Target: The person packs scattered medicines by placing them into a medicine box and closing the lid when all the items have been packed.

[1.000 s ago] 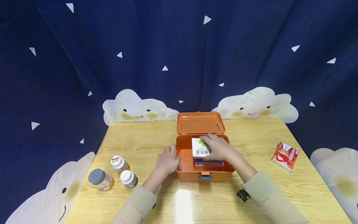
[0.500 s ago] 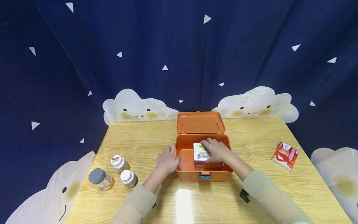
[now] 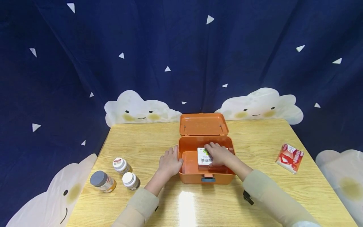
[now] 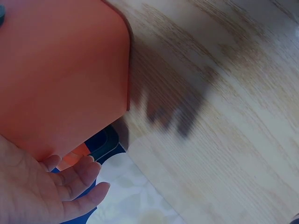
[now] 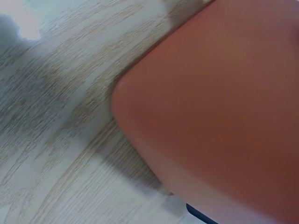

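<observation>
An orange lidded case (image 3: 190, 179) stands in mid-table with its lid (image 3: 203, 124) raised behind it. Inside, toward its right half, lies a white medicine box (image 3: 203, 157) with green and dark print. My right hand (image 3: 220, 155) holds this box from above, fingers over its far edge and thumb at the near side, covering its right part. What lies beneath it is mostly hidden. My left hand (image 3: 169, 162) rests against the case's left wall, its fingers loosely extended in the left wrist view. The right wrist view shows only the case's outer wall (image 5: 210, 112) and tabletop.
Left on the table (image 3: 147, 138) stand a grey-capped jar (image 3: 102, 181) and two white-capped bottles, one farther back (image 3: 122, 165) and one nearer (image 3: 131, 181). A red and white box (image 3: 290, 158) lies far right. A dark blue curtain (image 3: 181, 56) hangs behind.
My right hand has lowered the white medicine box deeper into the case and shifted it slightly right and nearer, covering the blue box seen below it earlier. My left hand has stayed put.
</observation>
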`<action>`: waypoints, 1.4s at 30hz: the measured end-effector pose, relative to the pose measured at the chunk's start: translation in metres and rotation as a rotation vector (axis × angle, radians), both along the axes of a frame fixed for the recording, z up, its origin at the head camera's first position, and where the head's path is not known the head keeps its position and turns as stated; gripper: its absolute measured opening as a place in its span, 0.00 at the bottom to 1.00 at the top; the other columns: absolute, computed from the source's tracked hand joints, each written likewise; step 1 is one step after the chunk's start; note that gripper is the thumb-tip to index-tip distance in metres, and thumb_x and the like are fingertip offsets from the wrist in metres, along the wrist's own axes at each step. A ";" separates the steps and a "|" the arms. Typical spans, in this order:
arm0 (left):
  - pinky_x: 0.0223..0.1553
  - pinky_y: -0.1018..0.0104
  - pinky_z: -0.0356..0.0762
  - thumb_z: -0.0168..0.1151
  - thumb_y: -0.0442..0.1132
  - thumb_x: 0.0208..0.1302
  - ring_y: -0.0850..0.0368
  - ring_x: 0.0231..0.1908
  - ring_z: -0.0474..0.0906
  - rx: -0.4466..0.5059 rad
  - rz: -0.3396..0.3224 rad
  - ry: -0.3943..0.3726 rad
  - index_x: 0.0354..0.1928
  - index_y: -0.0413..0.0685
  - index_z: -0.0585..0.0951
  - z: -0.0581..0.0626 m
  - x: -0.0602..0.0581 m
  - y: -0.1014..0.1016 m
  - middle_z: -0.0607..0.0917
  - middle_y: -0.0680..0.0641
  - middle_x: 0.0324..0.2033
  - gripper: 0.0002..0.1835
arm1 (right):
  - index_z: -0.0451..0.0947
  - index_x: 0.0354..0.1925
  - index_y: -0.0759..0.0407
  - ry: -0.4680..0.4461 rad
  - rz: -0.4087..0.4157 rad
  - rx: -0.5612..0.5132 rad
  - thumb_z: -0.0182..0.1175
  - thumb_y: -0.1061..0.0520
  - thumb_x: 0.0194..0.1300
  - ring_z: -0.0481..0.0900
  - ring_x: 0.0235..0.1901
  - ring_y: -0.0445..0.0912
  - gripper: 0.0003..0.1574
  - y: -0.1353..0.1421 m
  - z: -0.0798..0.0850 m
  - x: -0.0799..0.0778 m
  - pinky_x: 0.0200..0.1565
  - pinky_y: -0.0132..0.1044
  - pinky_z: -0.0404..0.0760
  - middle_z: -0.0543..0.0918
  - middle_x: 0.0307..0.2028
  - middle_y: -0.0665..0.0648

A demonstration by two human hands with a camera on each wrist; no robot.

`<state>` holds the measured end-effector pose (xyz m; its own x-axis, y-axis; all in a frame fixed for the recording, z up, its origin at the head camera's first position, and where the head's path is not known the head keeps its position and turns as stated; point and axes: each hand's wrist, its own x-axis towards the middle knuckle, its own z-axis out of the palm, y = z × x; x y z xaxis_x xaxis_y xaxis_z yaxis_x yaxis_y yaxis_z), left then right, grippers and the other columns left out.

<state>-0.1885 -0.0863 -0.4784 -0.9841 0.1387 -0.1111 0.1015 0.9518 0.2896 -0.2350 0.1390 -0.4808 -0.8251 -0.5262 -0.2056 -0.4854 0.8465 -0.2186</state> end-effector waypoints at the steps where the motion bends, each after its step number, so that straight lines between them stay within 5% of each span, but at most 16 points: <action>1: 0.47 0.46 0.66 0.45 0.48 0.62 0.42 0.53 0.66 0.000 -0.001 0.000 0.65 0.43 0.57 0.000 0.000 0.000 0.69 0.39 0.54 0.31 | 0.62 0.58 0.57 -0.002 0.001 0.004 0.74 0.46 0.39 0.68 0.48 0.55 0.50 0.000 -0.001 0.000 0.45 0.57 0.70 0.69 0.49 0.59; 42: 0.47 0.45 0.66 0.44 0.49 0.61 0.42 0.54 0.66 0.016 0.000 0.003 0.65 0.43 0.58 0.000 0.001 0.000 0.69 0.39 0.55 0.32 | 0.61 0.58 0.57 -0.031 0.006 0.048 0.74 0.42 0.37 0.68 0.48 0.56 0.53 0.001 -0.014 -0.005 0.48 0.56 0.69 0.68 0.49 0.60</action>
<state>-0.1875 -0.0866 -0.4780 -0.9844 0.1407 -0.1056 0.1028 0.9471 0.3041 -0.2402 0.1401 -0.4948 -0.8147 -0.5203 -0.2560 -0.4843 0.8533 -0.1931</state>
